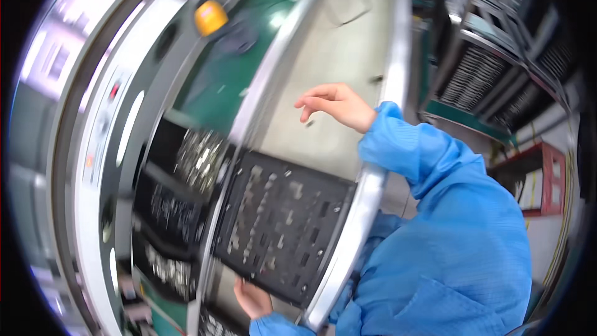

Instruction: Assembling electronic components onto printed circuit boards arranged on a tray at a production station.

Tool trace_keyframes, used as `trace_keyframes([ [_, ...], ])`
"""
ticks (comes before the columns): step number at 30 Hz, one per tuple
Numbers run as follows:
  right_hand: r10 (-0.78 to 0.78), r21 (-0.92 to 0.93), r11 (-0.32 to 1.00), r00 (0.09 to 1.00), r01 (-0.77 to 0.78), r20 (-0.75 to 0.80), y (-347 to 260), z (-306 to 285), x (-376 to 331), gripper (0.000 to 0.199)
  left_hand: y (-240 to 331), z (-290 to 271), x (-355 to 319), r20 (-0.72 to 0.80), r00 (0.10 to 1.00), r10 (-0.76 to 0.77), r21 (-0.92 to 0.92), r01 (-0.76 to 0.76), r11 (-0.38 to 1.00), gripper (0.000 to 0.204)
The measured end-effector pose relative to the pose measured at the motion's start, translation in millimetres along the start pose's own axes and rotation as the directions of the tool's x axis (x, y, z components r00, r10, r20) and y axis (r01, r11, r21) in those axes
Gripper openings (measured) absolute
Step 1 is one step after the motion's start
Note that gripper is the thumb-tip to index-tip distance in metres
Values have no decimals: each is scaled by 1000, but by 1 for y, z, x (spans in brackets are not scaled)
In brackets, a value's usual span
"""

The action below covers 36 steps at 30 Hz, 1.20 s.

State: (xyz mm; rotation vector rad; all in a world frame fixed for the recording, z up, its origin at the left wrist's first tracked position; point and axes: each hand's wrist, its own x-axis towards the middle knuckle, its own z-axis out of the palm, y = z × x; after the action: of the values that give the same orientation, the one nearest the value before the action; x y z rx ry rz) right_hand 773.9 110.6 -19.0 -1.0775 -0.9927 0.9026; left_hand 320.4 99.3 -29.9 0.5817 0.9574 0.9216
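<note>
A flat black tray with rows of small metallic and dark pieces lies across the pale conveyor strip. My left hand is at the tray's lower edge, its fingers partly hidden there and seemingly closed on the rim. Above the tray, over the pale strip, my right hand hovers with fingers loosely bent and apart; nothing shows between them. A tiny dark piece appears just below its fingertips. Both arms wear blue sleeves.
Black bins of small metal parts line the left side of the strip. Beyond them, a yellow object sits by the green mat. Metal rails border the strip. Racks of trays and a red box stand at right.
</note>
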Motion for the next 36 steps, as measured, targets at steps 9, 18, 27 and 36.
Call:
trace_keyframes([
  [9, -261, -175, 905, 181, 388, -948, -1, -274, -140, 34, -38, 104, -21, 74, 997, 4, 252, -23, 967, 59],
  [18, 95, 96, 941, 19, 325, -995, 69, -502, -231, 39, -46, 101, -40, -164, 947, 275, 481, -167, 861, 73],
  [27, 105, 117, 800, 55, 588, -993, 79, -589, -250, 41, -32, 62, -46, -424, 833, 354, 509, -104, 854, 65],
  [36, 159, 139, 826, 10, 546, -987, 78, -555, -263, 36, -29, 63, -48, -352, 864, 359, 556, -115, 823, 72],
])
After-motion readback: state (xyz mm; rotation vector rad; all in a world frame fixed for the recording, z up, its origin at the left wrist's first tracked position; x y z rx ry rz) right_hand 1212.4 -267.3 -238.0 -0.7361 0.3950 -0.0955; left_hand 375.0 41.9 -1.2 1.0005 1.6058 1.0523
